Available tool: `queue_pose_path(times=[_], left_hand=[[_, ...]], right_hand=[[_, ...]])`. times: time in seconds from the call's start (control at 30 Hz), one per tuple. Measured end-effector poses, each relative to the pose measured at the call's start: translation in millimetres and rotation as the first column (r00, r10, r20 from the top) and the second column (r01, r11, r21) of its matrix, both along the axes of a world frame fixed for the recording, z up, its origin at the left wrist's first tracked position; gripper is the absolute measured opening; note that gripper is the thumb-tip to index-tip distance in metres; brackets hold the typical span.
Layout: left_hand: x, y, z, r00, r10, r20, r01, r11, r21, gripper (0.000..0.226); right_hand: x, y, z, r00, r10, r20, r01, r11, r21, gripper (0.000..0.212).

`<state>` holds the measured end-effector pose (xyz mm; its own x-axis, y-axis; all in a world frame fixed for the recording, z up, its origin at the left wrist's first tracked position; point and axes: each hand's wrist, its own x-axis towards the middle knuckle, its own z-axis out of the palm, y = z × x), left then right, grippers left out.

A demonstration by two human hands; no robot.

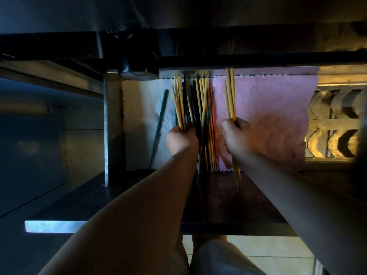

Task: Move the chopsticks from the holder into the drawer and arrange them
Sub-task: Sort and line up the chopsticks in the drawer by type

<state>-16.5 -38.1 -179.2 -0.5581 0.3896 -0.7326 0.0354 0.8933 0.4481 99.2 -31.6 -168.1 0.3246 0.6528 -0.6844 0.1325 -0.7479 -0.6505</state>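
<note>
The open drawer (113, 124) is lined with a white cloth (143, 108) and a pink cloth (268, 116). A mixed heap of chopsticks (200, 108), tan, black, green and orange, lies along the seam between the cloths. My left hand (181, 139) grips a bundle of tan chopsticks (178, 100) at the heap's left side. My right hand (237, 133) holds a few tan chopsticks (230, 94) over the pink cloth, their near ends sticking out past the drawer front. One green chopstick (159, 124) lies alone on the white cloth. The dark holder (138, 62) stands above the drawer's back left.
The drawer's dark front panel (228, 203) runs below my hands. At the right, metal dividers (335, 124) glow in yellow light. A steel counter edge (238, 65) overhangs the drawer's back. A tiled floor (268, 251) and my knees show below.
</note>
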Motion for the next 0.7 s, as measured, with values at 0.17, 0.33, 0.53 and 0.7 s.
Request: queue_pose_path(times=[0.17, 0.33, 0.53, 0.7], left_hand=[[6.8, 1.5, -1.4, 0.993, -0.034, -0.111, 0.032, 0.999, -0.016, 0.017], [15.3, -4.4, -2.1, 0.986, -0.138, -0.091, 0.134, 0.990, -0.050, 0.019], [13.0, 4.5, 0.1, 0.981, -0.175, -0.088, 0.169, 0.983, -0.072, 0.024], [0.9, 3.8, 6.7, 0.983, -0.184, -0.012, 0.183, 0.981, -0.069, 0.031]], right_hand=[[-1.8, -1.7, 0.1, 1.000, -0.008, -0.003, 0.008, 1.000, 0.022, 0.034], [-0.4, -1.6, 1.2, 1.000, -0.001, 0.009, 0.001, 0.999, 0.032, 0.036], [-1.5, -0.7, 1.4, 1.000, 0.001, -0.003, -0.001, 1.000, 0.007, 0.028], [-8.4, 3.4, -2.4, 1.000, 0.017, 0.000, -0.017, 0.999, -0.052, 0.018]])
